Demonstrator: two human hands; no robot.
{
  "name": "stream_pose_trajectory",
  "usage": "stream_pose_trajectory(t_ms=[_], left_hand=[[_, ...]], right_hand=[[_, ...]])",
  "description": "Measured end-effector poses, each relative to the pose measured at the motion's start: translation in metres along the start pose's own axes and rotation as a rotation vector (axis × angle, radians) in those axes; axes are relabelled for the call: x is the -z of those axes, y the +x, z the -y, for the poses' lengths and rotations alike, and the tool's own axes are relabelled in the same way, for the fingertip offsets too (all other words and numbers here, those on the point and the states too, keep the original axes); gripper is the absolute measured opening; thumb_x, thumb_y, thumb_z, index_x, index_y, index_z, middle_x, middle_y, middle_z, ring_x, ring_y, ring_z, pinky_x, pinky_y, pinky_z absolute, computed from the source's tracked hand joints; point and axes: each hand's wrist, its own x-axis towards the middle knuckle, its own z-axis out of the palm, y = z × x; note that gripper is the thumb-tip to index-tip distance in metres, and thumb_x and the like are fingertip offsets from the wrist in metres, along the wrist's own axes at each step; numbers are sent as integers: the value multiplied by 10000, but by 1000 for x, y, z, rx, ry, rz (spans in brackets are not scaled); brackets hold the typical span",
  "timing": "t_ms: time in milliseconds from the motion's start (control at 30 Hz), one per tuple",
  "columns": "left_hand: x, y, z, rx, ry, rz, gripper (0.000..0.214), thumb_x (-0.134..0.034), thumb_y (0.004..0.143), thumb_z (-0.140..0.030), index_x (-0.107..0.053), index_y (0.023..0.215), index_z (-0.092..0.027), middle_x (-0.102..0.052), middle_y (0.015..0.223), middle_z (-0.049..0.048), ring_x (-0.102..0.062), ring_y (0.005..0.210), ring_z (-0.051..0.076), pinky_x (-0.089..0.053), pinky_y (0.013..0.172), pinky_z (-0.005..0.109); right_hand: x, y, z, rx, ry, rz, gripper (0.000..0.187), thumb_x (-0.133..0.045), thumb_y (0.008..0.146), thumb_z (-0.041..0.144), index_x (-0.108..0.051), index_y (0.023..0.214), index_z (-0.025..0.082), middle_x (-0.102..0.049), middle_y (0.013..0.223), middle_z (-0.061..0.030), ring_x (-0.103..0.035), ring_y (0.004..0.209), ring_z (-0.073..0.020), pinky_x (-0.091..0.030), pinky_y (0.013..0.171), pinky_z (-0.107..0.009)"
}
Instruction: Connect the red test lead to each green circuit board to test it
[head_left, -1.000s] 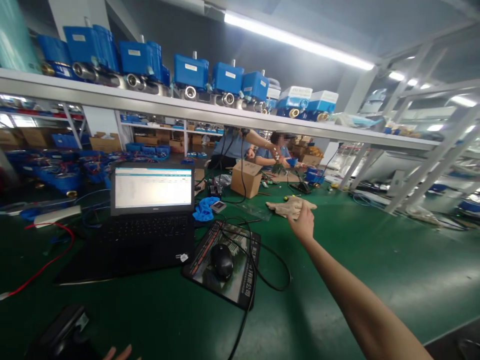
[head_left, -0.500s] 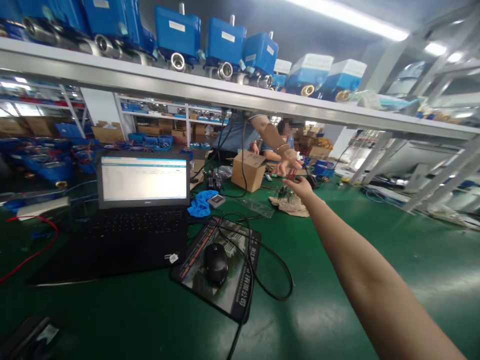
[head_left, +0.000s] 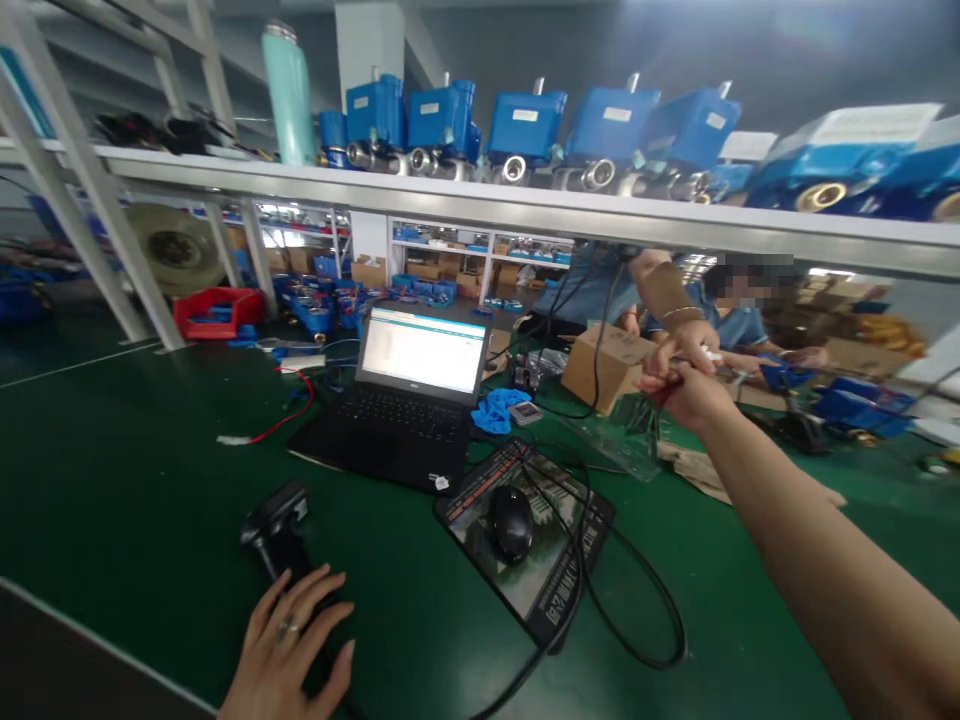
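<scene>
Five left fingers [head_left: 322, 627] spread over scanner [head_left: 271, 528], right fingers [head_left: 679, 392] curled at co-worker's hand [head_left: 681, 343]

Pretty clearly a factory workshop imo, with a green workbench [head_left: 412, 610] across the bottom of the frame, lookalike blue units [head_left: 526, 128] lined up on the shelf [head_left: 450, 198] up top, a red bin [head_left: 196, 323] at left, and co-workers [head_left: 739, 328] in blue at right.
</scene>
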Motion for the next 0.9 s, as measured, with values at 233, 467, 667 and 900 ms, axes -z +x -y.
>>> stream_pose_trajectory(t_ms=[233, 467, 667, 900], left_hand=[[6, 2, -17, 136, -80, 29, 214, -560, 780, -171, -573, 990, -208, -615, 1118, 74, -516, 1155, 246, -299, 1067, 495], [-1, 2, -23, 338, -512, -125, 266, -558, 768, -176, -573, 1032, -201, -642, 1071, 80, -541, 1123, 279, -325, 1045, 583], [18, -19, -5, 558, -636, -216, 259, -460, 843, -144, -540, 1074, -227, -634, 1109, 60, -534, 1130, 223, -459, 959, 457], [48, -97, 56, 915, -603, -297, 218, -375, 903, -186, -559, 1017, -210, -620, 1054, 83, -564, 1055, 219, -466, 926, 428]], right_hand=[[-75, -58, 85, -106, 310, 446, 451, -157, 1006, 375, -350, 624, 234, -700, 767, -106, -690, 865, -214, -515, 793, -391], [-187, -152, 214, -466, 874, 651, 470, -211, 1009, 286, -384, 579, 207, -716, 666, -66, -705, 702, -162, -501, 813, -321], [-288, -196, 294, -517, 1010, 626, 513, -212, 1009, 305, -381, 536, 202, -714, 671, -66, -704, 750, -165, -489, 835, -315], [-420, -229, 331, -618, 1077, 555, 450, -286, 1011, 362, -507, 671, 166, -680, 805, -38, -660, 785, -139, -515, 742, -304]])
